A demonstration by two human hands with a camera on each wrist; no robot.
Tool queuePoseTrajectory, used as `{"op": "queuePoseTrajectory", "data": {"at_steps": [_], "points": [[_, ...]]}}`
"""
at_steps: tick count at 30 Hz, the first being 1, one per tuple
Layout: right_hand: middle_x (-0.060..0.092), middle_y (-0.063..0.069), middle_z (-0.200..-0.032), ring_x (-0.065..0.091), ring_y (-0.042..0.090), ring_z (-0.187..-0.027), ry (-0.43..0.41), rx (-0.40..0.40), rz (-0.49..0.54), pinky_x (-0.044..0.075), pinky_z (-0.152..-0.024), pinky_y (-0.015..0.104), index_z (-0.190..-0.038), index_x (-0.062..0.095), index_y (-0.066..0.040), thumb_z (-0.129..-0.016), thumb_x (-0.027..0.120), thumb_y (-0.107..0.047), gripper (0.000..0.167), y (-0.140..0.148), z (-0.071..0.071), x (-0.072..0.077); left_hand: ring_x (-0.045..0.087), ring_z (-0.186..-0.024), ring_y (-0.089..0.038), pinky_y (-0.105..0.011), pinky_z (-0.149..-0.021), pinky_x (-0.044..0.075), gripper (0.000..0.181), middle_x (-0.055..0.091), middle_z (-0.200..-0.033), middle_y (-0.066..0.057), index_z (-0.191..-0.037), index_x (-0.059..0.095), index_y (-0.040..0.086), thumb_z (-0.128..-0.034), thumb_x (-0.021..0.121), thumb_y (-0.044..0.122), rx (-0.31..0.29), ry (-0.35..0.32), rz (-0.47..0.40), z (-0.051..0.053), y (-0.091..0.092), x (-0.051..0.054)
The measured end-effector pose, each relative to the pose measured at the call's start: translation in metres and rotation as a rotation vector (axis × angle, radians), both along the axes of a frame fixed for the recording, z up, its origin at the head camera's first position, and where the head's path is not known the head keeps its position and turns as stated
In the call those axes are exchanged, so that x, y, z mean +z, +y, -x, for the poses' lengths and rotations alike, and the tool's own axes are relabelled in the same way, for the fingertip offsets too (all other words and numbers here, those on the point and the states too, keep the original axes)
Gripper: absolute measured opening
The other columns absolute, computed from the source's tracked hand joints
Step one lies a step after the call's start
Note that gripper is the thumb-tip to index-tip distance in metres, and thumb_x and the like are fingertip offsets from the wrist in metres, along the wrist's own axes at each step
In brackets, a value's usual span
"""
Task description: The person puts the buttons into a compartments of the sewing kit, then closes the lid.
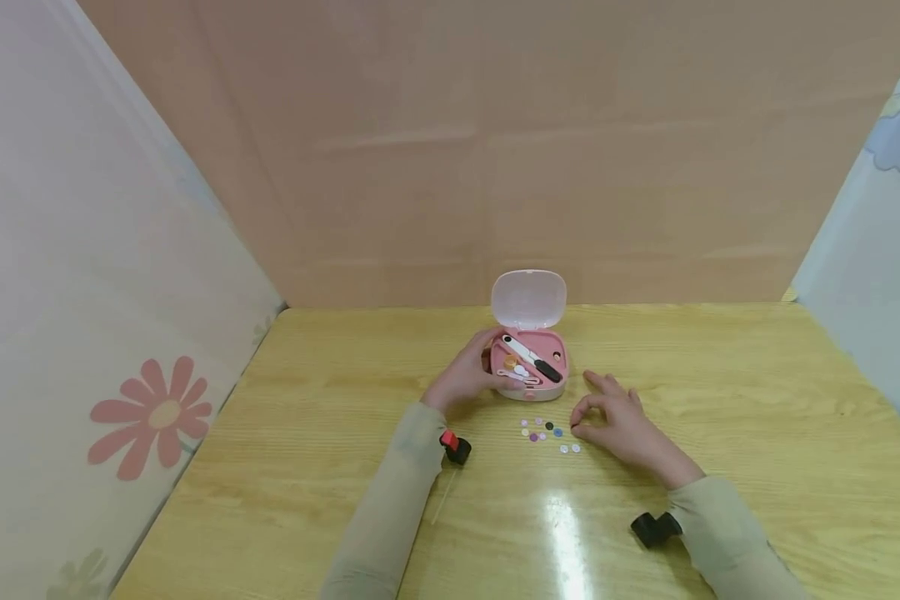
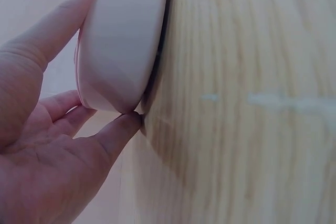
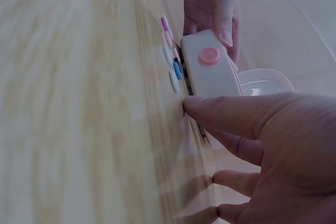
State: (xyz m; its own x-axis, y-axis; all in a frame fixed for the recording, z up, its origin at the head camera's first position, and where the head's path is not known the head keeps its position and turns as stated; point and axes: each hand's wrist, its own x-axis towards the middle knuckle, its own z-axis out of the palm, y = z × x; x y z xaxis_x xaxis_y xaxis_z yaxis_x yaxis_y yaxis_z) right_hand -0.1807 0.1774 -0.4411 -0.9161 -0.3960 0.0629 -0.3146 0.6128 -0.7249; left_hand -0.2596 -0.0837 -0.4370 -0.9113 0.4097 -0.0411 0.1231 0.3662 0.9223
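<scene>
A small pink and white sewing box (image 1: 528,392) stands on the table with its clear lid (image 1: 528,300) raised. My left hand (image 1: 468,372) grips its left side, thumb at the front; the left wrist view shows these fingers against the pale case (image 2: 123,40). Inside lie a white and black tool (image 1: 531,358), a gold piece (image 1: 510,362) and small white pieces. Several small coloured buttons (image 1: 534,437) lie before the box. Just right of them, my right hand (image 1: 618,423) pinches thumb and index finger together at the tabletop. A small dark piece shows at those fingertips, its kind unclear.
The wooden table (image 1: 307,433) meets a plain tan backdrop (image 1: 495,167) behind the box. A flowered panel (image 1: 150,417) borders the left and a pale one (image 1: 870,275) the right. Black wrist cameras (image 1: 656,529) sit on both sleeves.
</scene>
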Motion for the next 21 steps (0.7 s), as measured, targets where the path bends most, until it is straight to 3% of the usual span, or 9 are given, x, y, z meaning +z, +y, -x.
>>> {"op": "queuePoseTrajectory", "data": {"at_steps": [6, 21], "points": [[0.025, 0.035, -0.145, 0.006, 0.060, -0.132, -0.003, 0.003, -0.001, -0.007, -0.100, 0.073, -0.077, 0.065, -0.017, -0.081, 0.076, -0.013, 0.013, 0.0023, 0.0021, 0.0027, 0.047, -0.122, -0.019, -0.028, -0.098, 0.042, 0.090, 0.036, -0.143, -0.001, -0.147, 0.035, 0.020, -0.0718, 0.085, 0.018, 0.005, 0.008, 0.013, 0.0003, 0.0021, 0.0041], [0.031, 0.032, -0.145, 0.010, 0.059, -0.133, -0.023, -0.016, -0.011, -0.001, -0.102, 0.072, -0.080, 0.065, -0.016, -0.085, 0.072, -0.013, 0.009, 0.0049, 0.0044, 0.0022, 0.047, -0.122, -0.017, -0.026, -0.098, 0.042, 0.091, 0.038, -0.142, 0.002, -0.147, 0.035, 0.023, -0.0715, 0.086, 0.021, 0.008, 0.007, 0.024, 0.0029, 0.0011, -0.0018]]}}
